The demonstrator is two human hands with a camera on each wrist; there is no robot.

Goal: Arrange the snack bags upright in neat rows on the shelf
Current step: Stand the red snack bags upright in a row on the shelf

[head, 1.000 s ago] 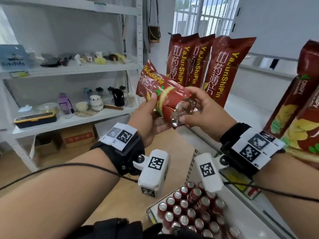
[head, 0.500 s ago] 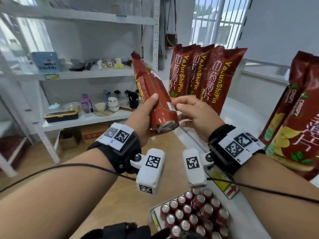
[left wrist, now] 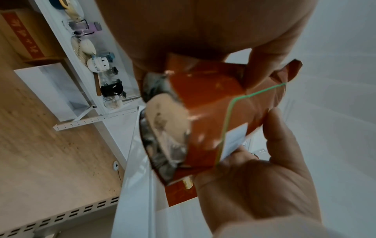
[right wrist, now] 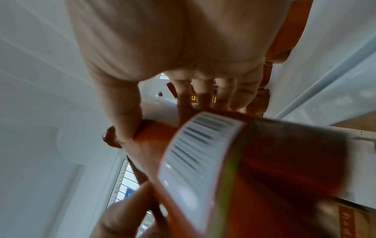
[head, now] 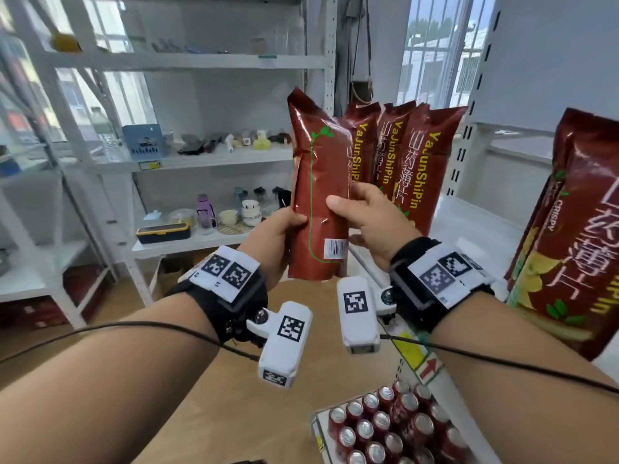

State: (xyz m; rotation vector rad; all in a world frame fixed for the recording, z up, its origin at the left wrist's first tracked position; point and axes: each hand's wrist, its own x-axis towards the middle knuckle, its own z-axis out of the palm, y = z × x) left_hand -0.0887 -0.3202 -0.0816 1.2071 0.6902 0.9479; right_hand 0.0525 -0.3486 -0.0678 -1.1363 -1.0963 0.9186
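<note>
Both hands' fingers [head: 335, 205] now hold the snack bag [head: 320, 182] upright (earlier tilted).

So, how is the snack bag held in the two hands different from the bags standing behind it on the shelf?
The held bag is off the shelf, gripped by the left hand and the right hand; the standing bags rest on the white shelf, touched by neither hand. The held bag shows its back, with barcode and green line; the standing bags show yellow lettering. Both are the same dark red and roughly upright.
</note>
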